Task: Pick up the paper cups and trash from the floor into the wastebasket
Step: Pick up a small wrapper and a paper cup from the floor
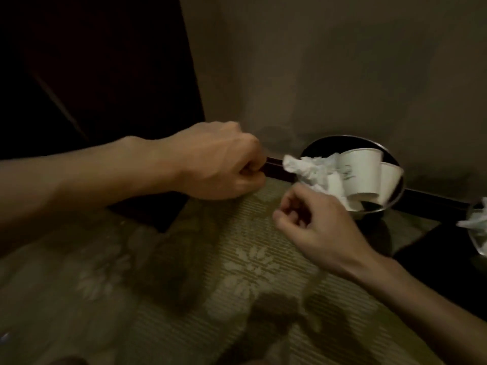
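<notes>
Your left hand [221, 162] is curled into a fist, knuckles up, with nothing showing inside it. It is held over the far edge of the patterned carpet [237, 259], and no trash lies beside those fingers. Your right hand [313, 225] sits nearer you, its fingers loosely bent and empty, thumb close to the forefinger. Just beyond its knuckles, the crumpled tissue [313, 169] spills over the near rim of the wastebasket [350, 138]. Past the tissue, farther from your fingers, 2 paper cups [361, 172] lie tipped on top of the pile, 1 tucked behind the other, mouths toward the wall [342, 61]. They ride high because the basket looks full, so I judge they could slide out. The basket stands against the wall, probably to keep it out of the way. Well to the right of your right-hand fingers, at the frame edge, more white crumpled paper [474, 222] rests in something shiny, and I cannot tell what.
</notes>
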A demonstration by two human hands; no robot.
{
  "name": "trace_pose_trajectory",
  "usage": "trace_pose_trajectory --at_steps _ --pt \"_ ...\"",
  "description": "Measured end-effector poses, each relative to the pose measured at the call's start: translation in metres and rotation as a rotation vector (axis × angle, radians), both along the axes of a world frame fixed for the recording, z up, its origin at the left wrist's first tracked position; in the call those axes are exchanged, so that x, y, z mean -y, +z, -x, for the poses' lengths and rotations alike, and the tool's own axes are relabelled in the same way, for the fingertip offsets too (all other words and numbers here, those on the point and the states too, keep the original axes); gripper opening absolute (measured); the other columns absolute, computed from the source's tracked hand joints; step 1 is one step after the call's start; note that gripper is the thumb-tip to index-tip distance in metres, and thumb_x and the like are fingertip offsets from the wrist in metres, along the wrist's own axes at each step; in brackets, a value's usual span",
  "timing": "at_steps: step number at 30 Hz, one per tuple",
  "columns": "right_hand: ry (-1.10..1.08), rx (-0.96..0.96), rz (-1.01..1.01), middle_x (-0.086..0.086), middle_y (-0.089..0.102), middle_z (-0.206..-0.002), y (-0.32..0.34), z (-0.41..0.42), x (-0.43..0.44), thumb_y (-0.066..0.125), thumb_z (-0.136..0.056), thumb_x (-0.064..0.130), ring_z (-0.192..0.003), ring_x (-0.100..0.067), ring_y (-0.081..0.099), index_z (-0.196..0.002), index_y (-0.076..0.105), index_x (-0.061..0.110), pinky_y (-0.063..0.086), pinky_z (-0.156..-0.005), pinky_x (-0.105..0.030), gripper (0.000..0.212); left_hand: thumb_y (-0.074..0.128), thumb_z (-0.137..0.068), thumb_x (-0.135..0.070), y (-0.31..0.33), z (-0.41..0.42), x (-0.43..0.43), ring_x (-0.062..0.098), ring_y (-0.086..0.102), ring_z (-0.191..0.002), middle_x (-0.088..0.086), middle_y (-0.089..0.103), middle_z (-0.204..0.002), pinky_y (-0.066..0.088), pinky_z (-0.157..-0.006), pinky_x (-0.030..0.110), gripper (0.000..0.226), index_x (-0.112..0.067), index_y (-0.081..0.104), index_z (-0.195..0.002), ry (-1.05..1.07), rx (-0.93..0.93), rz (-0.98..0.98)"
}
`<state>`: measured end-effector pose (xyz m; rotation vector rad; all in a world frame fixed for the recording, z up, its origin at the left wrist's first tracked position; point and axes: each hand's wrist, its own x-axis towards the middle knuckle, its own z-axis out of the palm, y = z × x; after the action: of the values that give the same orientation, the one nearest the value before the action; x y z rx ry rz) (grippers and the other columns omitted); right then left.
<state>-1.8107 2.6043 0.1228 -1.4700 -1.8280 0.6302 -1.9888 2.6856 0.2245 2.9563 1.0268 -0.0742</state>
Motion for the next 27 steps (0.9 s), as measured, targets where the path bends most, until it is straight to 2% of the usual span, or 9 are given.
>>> trace_pose_trajectory --at_steps 3,8,12,14,16,20,22,24,27 --pt "0.228 -0.03 0.015 0.006 0.056 -0.067 -0.004 0.075 0.007 0.053 -0.084 0.051 -0.062 -0.009 0.054 -0.081 0.055 0.027 0.045 -0.055 -0.03 0.023 0.035 -0.082 -0.059 0.002 0.082 0.044 0.001 0.054 -0.059 -0.011 0.049 -0.055 0.035 -0.048 0.02 0.039 -0.028 0.049 -0.061 0.125 -0.083 0.036" --pt "0.596 0.025 0.052 0.012 0.055 -0.073 -0.011 0.204 0.017 0.044 -0.085 0.061 -0.068 -0.006 0.055 -0.087 0.053 0.034 0.045 -0.055 -0.022 0.029 0.025 -0.085 -0.059 -0.033 0.238 0.141 0.005 0.039 -0.044 -0.012 0.04 -0.051 0.031 -0.044 0.021 0.039 -0.032 0.04 -0.062 0.393 -0.121 -0.033" --pt "0.906 0.151 0.193 0.018 0.056 -0.089 -0.028 0.309 0.036 0.039 -0.082 0.071 -0.083 -0.002 0.056 -0.109 0.056 0.043 0.05 -0.068 -0.024 0.042 0.023 -0.086 -0.066 -0.077 0.351 0.23 -0.001 0.04 -0.049 -0.015 0.047 -0.057 0.041 -0.05 0.028 0.038 -0.037 0.043 -0.075 0.756 -0.018 0.022" --pt "0.998 0.232 0.279 0.016 0.058 -0.091 -0.043 0.359 0.05 0.046 -0.086 0.065 -0.085 -0.001 0.057 -0.11 0.056 0.045 0.051 -0.071 -0.024 0.033 0.026 -0.087 -0.066 -0.111 0.398 0.273 0.0 0.045 -0.056 -0.013 0.052 -0.063 0.045 -0.057 0.033 0.039 -0.033 0.046 -0.077 0.951 0.015 0.098" --pt "1.042 0.319 0.326 0.015 0.06 -0.092 -0.06 0.406 0.062 0.052 -0.089 0.056 -0.086 0.003 0.057 -0.103 0.056 0.046 0.05 -0.066 -0.022 0.018 0.034 -0.089 -0.06 -0.148 0.435 0.306 0.003 0.051 -0.061 -0.011 0.055 -0.064 0.048 -0.062 0.038 0.038 -0.029 0.047 -0.073 1.108 0.098 0.163" --pt "1.054 0.446 0.433 0.014 0.06 -0.095 -0.08 0.485 0.083 0.056 -0.094 0.045 -0.082 0.012 0.058 -0.099 0.054 0.045 0.046 -0.058 -0.013 0.006 0.046 -0.093 -0.057 -0.208 0.492 0.34 0.006 0.054 -0.068 -0.01 0.055 -0.069 0.043 -0.059 0.033 0.035 -0.027 0.052 -0.077 1.267 0.337 0.212" --pt "1.03 0.499 0.438 0.007 0.063 -0.093 -0.082 0.517 0.091 0.057 -0.096 0.039 -0.082 0.001 0.062 -0.103 0.056 0.041 0.051 -0.059 -0.019 0.007 0.052 -0.095 -0.049 -0.226 0.515 0.345 0.011 0.054 -0.071 -0.011 0.053 -0.07 0.041 -0.061 0.033 0.026 -0.027 0.054 -0.08 1.3 0.465 0.253" --pt "0.993 0.579 0.411 0.001 0.067 -0.093 -0.085 0.543 0.097 0.057 -0.097 0.033 -0.083 -0.012 0.065 -0.11 0.06 0.031 0.057 -0.069 -0.032 0.013 0.056 -0.095 -0.041 -0.238 0.537 0.347 0.014 0.056 -0.074 -0.013 0.052 -0.069 0.043 -0.064 0.033 0.019 -0.026 0.06 -0.085 1.325 0.601 0.29" --pt "0.949 0.698 0.357 0.003 0.068 -0.092 -0.103 0.574 0.091 0.058 -0.097 0.028 -0.08 -0.008 0.064 -0.115 0.061 0.023 0.056 -0.072 -0.032 0.019 0.06 -0.095 -0.038 -0.251 0.564 0.341 0.011 0.053 -0.07 -0.014 0.052 -0.069 0.039 -0.06 0.031 0.016 -0.023 0.063 -0.091 1.342 0.718 0.326"
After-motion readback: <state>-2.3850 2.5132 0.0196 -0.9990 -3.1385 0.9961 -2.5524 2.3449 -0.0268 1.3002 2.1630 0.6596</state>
